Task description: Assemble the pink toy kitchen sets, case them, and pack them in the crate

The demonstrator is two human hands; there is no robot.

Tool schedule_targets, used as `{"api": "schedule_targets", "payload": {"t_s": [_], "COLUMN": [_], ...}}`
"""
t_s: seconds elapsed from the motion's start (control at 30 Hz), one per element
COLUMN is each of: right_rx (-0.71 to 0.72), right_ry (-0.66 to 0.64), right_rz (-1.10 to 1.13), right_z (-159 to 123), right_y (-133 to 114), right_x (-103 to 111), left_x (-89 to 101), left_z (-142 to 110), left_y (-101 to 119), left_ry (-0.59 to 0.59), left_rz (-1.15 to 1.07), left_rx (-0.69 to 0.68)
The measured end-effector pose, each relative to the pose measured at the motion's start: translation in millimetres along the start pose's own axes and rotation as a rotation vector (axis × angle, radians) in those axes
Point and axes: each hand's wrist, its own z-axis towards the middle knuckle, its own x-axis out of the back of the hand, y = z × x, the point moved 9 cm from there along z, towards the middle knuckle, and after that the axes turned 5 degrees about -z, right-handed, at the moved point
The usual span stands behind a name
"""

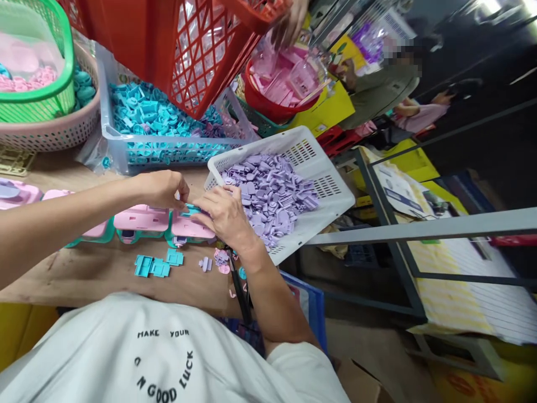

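Observation:
Both my hands meet over a pink and turquoise plastic case (193,228) at the right end of a row on the table. A small turquoise plastic piece (191,210) lies on its pink top. My left hand (164,190) is closed, its fingertips pinching at the left end of this piece. From the right, my right hand (225,215) has its thumb and bent fingers around the piece's other end, partly hiding it. Another pink case (141,219) stands just left. Nearer me lie several loose turquoise pieces (160,267) and a few small purple parts (205,264).
A white basket (331,193) of purple parts sits tilted beside my right hand. Behind stand a clear crate (176,148) of turquoise parts and a red crate (146,45), with another person's hand (293,22) at its edge. A black-handled tool (239,291) lies near my right forearm.

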Motion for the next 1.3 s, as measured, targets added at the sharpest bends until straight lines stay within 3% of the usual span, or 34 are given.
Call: {"api": "schedule_targets", "payload": {"t_s": [0.1,0.2,0.3,0.37,0.43,0.5,0.57,0.63,0.77,0.83,0.97,1.07,1.17,1.23,1.3], "right_rx": [-0.042,-0.06,-0.066,-0.017,-0.03,-0.089,-0.121,-0.074,0.106,0.176,0.202,0.161,-0.032,-0.154,-0.113], "right_ry": [0.043,0.162,0.278,0.187,0.04,-0.048,-0.05,0.013,0.296,0.399,0.42,0.432,0.406,0.328,0.224], "right_rz": [-0.028,-0.087,-0.065,0.017,0.064,0.078,0.126,0.248,0.353,0.29,0.222,0.195,0.136,0.134,0.265], "right_z": [-6,-22,-54,-74,-91,-101,-105,-102,-91,-83,-53,-15,36,65,86], "right_y": [0,-16,-50,-78,-94,-96,-93,-92,-103,-112,-109,-74,-16,11,9], "right_x": [2,16,20,-6,-42,-68,-75,-61,4,29,54,75,96,98,89], "left_x": [-5.4,2.5,19.7,24.1,10.4,-22.0,-49.7,-60.8,-61.7,-55.1,-21.3,21.4,63.7,78.1,81.0], "left_z": [-1,-12,-51,-89,-122,-141,-152,-157,-148,-141,-135,-138,-141,-138,-131], "left_y": [-3,2,17,21,17,10,5,2,0,7,10,-9,-41,-57,-67], "left_ry": [0.0,0.09,0.283,0.414,0.434,0.293,0.188,0.178,0.109,0.056,0.082,0.25,0.464,0.521,0.508], "left_rz": [0.045,0.076,-0.006,-0.118,-0.226,-0.314,-0.365,-0.42,-0.667,-0.782,-0.769,-0.637,-0.509,-0.495,-0.54], "left_rx": [0.049,-0.01,-0.209,-0.308,-0.305,-0.247,-0.193,-0.137,-0.015,-0.028,-0.106,-0.102,-0.028,0.007,0.028]}}
